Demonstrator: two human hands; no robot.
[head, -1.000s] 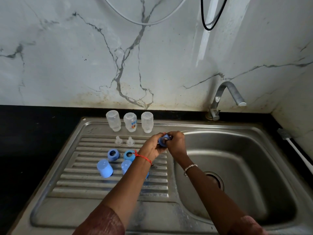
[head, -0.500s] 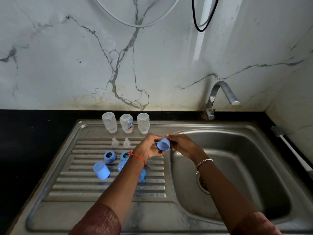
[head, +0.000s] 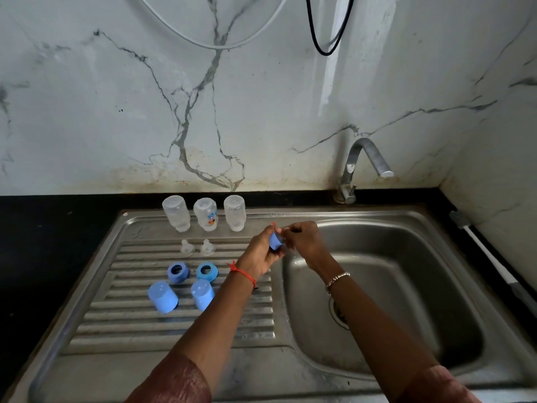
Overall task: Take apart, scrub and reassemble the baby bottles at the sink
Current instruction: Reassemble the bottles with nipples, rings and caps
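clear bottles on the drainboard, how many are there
3. All stand upside down in a row at the back of the drainboard: left bottle, middle bottle with a printed label, right bottle. None looks hidden.

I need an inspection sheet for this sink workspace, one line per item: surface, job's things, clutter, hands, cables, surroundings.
Surface: ribbed steel drainboard beside the sink basin.
Job's things: three clear bottles upside down at the back; two nipples; two blue rings; two blue caps; one blue piece.
Clutter: brush lying on the black counter, right.
Hands: left hand grips the blue piece; right hand fingers pinch its top.
Cables: white cable and black cable hang on the wall.
Surroundings: marble wall; tap, no water running.
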